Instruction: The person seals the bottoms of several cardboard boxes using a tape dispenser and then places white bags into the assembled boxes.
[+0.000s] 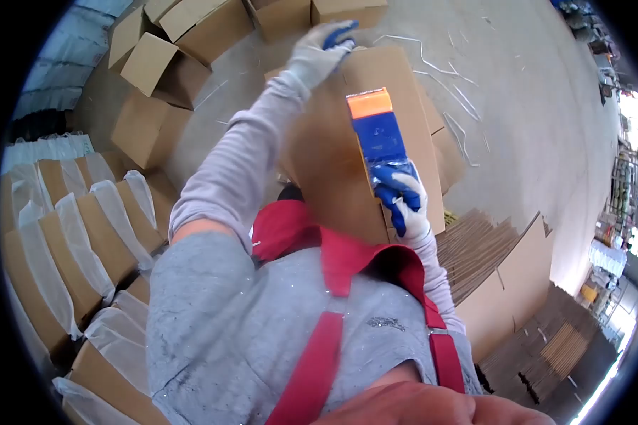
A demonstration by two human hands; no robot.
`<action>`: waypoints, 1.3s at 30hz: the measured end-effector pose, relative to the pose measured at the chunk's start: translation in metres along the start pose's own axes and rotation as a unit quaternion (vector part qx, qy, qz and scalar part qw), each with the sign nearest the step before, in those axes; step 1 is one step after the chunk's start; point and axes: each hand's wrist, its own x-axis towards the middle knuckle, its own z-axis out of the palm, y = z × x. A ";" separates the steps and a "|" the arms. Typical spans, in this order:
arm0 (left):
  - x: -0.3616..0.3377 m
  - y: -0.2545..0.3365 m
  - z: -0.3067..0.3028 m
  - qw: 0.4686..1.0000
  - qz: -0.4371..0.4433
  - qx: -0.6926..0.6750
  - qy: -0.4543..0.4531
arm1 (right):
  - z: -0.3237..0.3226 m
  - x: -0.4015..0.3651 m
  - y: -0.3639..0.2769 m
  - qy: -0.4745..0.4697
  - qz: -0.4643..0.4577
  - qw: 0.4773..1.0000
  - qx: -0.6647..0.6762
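A large brown cardboard box (319, 149) lies in front of me, its left part blurred. My right hand (402, 198), in a white glove with blue palm and fingers, is wrapped round the near end of a tape dispenser (379, 131). The dispenser is blue with an orange far end and overlaps the box's upper face. At the box's far edge is my left hand (322, 51), in the same kind of glove. Its fingers and thumb are apart, with nothing seen between them.
Open cardboard boxes (152, 127) stand on the floor at the far left. Plastic-lined cartons (85, 241) fill the near left. Flat cardboard sheets (478, 248) are stacked to the right. White strap scraps (461, 134) litter the concrete floor (524, 106).
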 end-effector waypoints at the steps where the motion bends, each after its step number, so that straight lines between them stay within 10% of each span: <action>1: -0.004 0.034 -0.007 0.997 -0.054 0.054 -0.007 | -0.004 -0.005 0.004 0.017 0.039 0.999 0.024; 5: -0.014 0.075 -0.020 0.828 -0.427 0.040 -0.361 | -0.007 -0.010 0.002 0.027 0.039 0.998 0.042; 7: -0.018 0.088 -0.015 0.815 -0.326 0.084 -0.472 | -0.006 -0.010 0.000 0.029 0.026 0.999 0.025; 14: -0.041 0.074 -0.004 0.863 -0.338 -0.101 -0.362 | -0.016 -0.014 -0.006 0.005 0.029 0.999 0.035; 17: -0.046 0.058 -0.011 0.804 -0.433 -0.273 -0.303 | -0.013 -0.007 -0.010 0.001 0.050 0.998 0.042; 20: -0.006 0.078 -0.009 0.889 -0.275 0.179 -0.319 | -0.003 0.009 -0.028 0.019 0.102 0.994 0.030; 21: 0.015 0.052 -0.018 0.910 -0.015 0.274 -0.310 | 0.002 0.015 -0.034 0.038 0.128 0.991 0.006; 22: 0.041 0.039 -0.025 0.885 0.051 0.385 -0.257 | 0.001 0.019 -0.038 0.031 0.139 0.990 0.020; 26: 0.083 -0.011 -0.029 0.702 -0.256 0.536 -0.392 | -0.004 0.024 -0.042 0.033 0.153 0.987 -0.037; 29: 0.070 -0.119 -0.053 0.612 -0.277 0.548 -0.498 | 0.001 0.022 -0.039 0.035 0.143 0.987 -0.066; 33: 0.074 -0.025 -0.038 0.596 -0.156 0.700 -0.362 | -0.007 0.020 -0.024 0.021 0.037 0.987 -0.158; 34: 0.075 -0.014 -0.024 0.734 -0.129 0.610 -0.270 | -0.006 0.020 -0.020 0.051 0.074 0.990 -0.112; 36: 0.043 0.018 0.021 0.842 -0.076 0.450 -0.286 | -0.005 0.022 -0.018 0.070 0.051 0.994 -0.062; 39: 0.008 0.026 0.044 0.758 -0.118 0.585 -0.263 | -0.024 -0.037 -0.031 -0.015 0.085 0.984 -0.154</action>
